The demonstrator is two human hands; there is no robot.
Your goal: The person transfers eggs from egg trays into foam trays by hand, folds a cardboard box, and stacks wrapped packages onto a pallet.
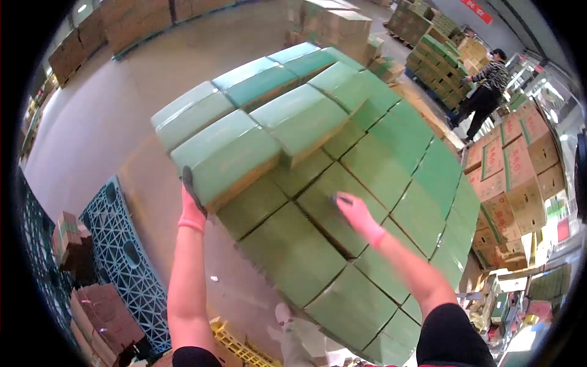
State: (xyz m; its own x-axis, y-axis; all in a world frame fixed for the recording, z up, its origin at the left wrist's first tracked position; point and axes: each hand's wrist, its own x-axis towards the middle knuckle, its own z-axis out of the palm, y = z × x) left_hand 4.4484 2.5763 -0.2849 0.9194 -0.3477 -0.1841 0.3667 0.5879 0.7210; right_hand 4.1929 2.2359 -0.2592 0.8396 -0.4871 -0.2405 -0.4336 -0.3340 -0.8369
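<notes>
A broad stack of cartons with shiny green tops fills the middle of the head view. My left hand, in a pink glove with dark fingers, lies with its fingers stretched against the left end of a green-topped carton in the raised upper layer. That carton rests at the front left edge of the layer. Over the lower layer of green cartons hovers my right hand, gloved the same way. It is blurred, its fingers hard to read, and no object shows in it.
A blue plastic pallet and brown cartons lie at the lower left. Printed cartons are stacked on the right. A person stands by another green-topped stack at the back right. A yellow pallet shows below.
</notes>
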